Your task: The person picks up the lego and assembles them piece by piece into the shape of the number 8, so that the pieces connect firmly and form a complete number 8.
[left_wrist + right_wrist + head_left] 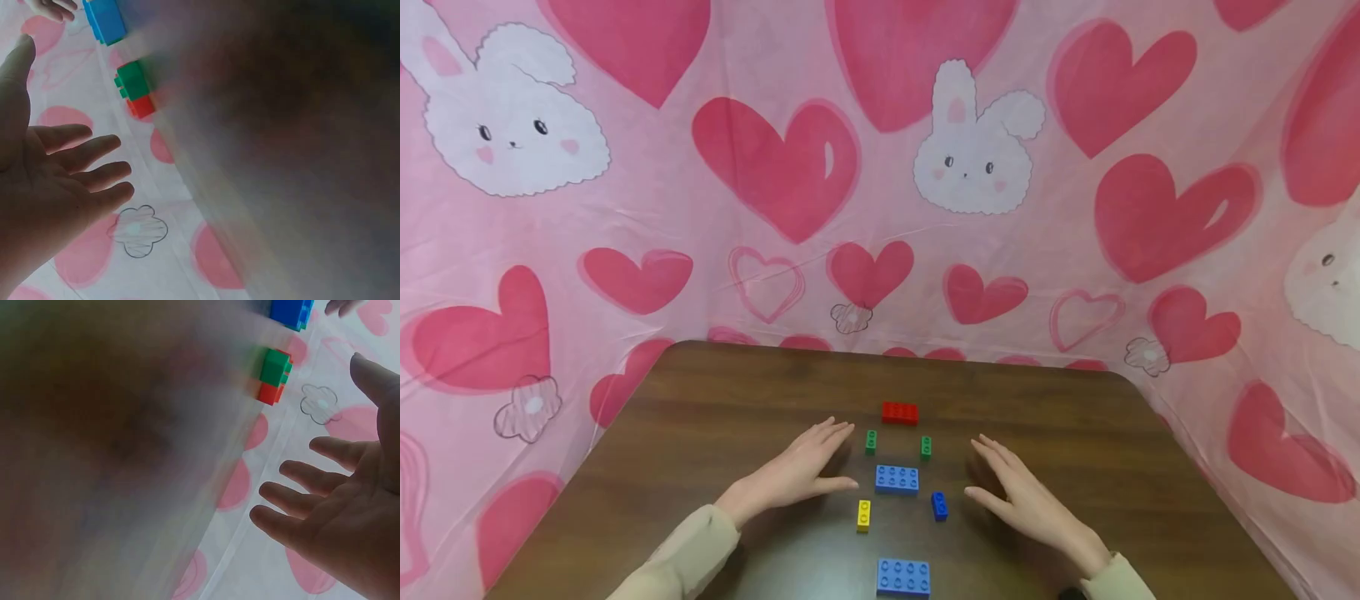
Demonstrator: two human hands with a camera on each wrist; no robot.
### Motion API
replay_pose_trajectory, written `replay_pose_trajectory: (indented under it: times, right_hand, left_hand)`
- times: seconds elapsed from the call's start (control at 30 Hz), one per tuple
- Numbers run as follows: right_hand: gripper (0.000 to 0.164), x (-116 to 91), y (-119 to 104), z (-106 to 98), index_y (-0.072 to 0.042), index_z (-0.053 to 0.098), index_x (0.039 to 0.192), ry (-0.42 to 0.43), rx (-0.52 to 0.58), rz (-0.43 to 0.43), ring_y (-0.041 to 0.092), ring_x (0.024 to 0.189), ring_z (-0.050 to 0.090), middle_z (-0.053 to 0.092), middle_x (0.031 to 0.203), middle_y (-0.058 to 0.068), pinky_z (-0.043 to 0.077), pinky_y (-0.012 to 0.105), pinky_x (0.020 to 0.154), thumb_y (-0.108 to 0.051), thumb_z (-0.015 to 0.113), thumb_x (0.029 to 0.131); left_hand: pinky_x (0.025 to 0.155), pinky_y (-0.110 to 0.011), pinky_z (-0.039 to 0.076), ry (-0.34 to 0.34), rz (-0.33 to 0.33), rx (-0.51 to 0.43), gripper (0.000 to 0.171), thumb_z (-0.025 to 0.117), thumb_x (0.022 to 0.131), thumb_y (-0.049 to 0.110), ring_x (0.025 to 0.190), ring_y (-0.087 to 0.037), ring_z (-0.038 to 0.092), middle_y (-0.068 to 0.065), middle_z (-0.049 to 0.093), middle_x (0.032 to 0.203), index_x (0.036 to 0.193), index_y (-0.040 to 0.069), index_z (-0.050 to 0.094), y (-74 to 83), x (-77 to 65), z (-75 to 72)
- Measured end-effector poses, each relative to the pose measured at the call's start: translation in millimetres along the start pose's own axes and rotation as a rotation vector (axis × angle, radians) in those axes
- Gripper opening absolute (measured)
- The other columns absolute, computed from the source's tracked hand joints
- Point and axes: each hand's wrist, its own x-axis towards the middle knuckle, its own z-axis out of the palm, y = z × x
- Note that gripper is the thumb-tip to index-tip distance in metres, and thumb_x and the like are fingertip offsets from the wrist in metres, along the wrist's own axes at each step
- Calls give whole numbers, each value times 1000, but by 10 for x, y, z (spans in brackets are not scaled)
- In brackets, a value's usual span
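My left hand (797, 469) is at the left of the loose toy bricks, fingers extended and holding nothing. Across from it, my right hand (1024, 504) has its fingers spread, also without anything in it. Between the hands lie a light blue brick (897, 480), a green brick (871, 442), another green brick (926, 447), a yellow brick (863, 516) and a small dark blue brick (939, 506). A red brick (900, 413) lies farthest back, and a second light blue brick (903, 577) is nearest the front. The bricks are all apart from one another.
The bricks rest on a dark brown wooden table (715, 400) with rounded far corners. Behind it and at both sides hangs a pink cloth (880, 225) printed with hearts and rabbits. Much of the tabletop looks blurred in both wrist views.
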Motion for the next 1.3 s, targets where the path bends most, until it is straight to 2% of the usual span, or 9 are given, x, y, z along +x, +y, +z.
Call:
replay_pose_trajectory:
  times: [0.2, 0.43, 0.63, 0.9, 1.1, 1.3]
  right_hand:
    - [70, -70, -15, 36, -7, 44, 147, -9, 4, 4, 40, 141, 41, 41, 155, 19, 40, 61, 106, -47, 63, 94]
    - [67, -119, -40, 64, -9, 46, 146, -25, 21, 28, 34, 138, 47, 46, 151, 13, 43, 57, 105, -45, 65, 93]
    - [60, -163, -63, 91, -8, 51, 141, 21, -9, -33, 25, 128, 56, 55, 140, 6, 51, 49, 99, -40, 67, 93]
    - [53, -203, -92, 112, -7, 55, 136, 58, -8, -109, 18, 118, 61, 61, 130, 3, 55, 38, 94, -35, 68, 93]
    - [45, -238, -84, 134, -7, 59, 131, 47, 98, -146, 18, 108, 65, 64, 121, 3, 58, 31, 85, -33, 66, 95]
    - [35, -277, -83, 164, -7, 62, 124, 41, 201, -173, 18, 103, 67, 65, 117, 5, 59, 29, 80, -25, 66, 95]
  left_hand:
    - [117, -59, 29, -9, 22, 0, 88, 63, 88, 61, 148, -40, 30, -14, 42, 155, 151, 5, 38, 6, -76, 30]
    - [114, -57, 35, -35, 0, -29, 86, 64, 88, 60, 148, -37, 33, -14, 41, 156, 151, 7, 38, 53, -148, 24]
    - [112, -55, 38, -74, -31, -46, 84, 64, 87, 60, 145, -33, 38, -12, 42, 156, 150, 9, 41, 132, -169, 23]
    - [107, -50, 46, -62, 20, 18, 77, 69, 86, 55, 134, -29, 52, -11, 54, 145, 143, 6, 50, 168, -167, 53]
    - [102, -43, 51, -73, 48, 15, 73, 72, 85, 51, 123, -23, 59, -8, 61, 136, 139, 5, 54, 173, -167, 71]
    - [101, -40, 53, -97, 66, 6, 70, 75, 83, 48, 119, -21, 61, -7, 64, 133, 137, 5, 57, 202, -163, 93]
